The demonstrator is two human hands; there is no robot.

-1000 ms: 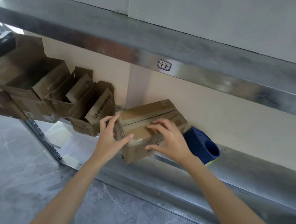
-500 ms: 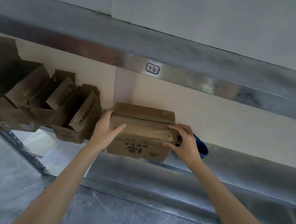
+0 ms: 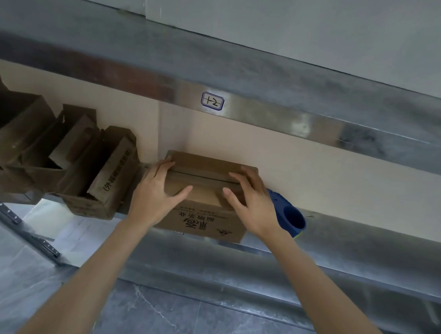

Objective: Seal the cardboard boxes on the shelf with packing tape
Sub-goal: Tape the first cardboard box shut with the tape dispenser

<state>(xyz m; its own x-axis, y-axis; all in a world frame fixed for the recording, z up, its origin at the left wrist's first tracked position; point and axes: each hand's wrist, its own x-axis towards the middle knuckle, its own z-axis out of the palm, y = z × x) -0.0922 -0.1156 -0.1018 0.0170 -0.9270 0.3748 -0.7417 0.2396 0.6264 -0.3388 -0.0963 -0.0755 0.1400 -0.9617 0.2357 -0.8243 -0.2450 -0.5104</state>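
Brown cardboard is filling the middle of my feed: a closed cardboard box (image 3: 203, 220) is sitting on the metal shelf (image 3: 369, 235). Its back is resting close against the beige wall (image 3: 320, 182), and its front face, carrying dark printed characters, is turned toward me. The seam between its two top flaps is showing as a dark line running from side to side.

Both hands are lying on top of this box, well apart from each other and clamped on nothing. The left hand (image 3: 154, 195) is pressing on the box's left end, its fingers reaching to the rear left corner and its thumb stretching toward the centre. The right hand (image 3: 251, 202) is pressing on the box's right end, its fingers crossing the seam and its thumb also pointing toward the centre.

Just right of the box, a blue tape dispenser (image 3: 289, 219) is lying on the shelf, partly hidden behind the right wrist.

Left of the box, a row of open cardboard boxes (image 3: 100, 176) is standing with flaps raised, the nearest one just beside the left hand.

Above the box, the upper shelf beam (image 3: 272, 118) is carrying a small handwritten label (image 3: 212, 101). Below the box, I am seeing a grey marbled floor (image 3: 185, 327).
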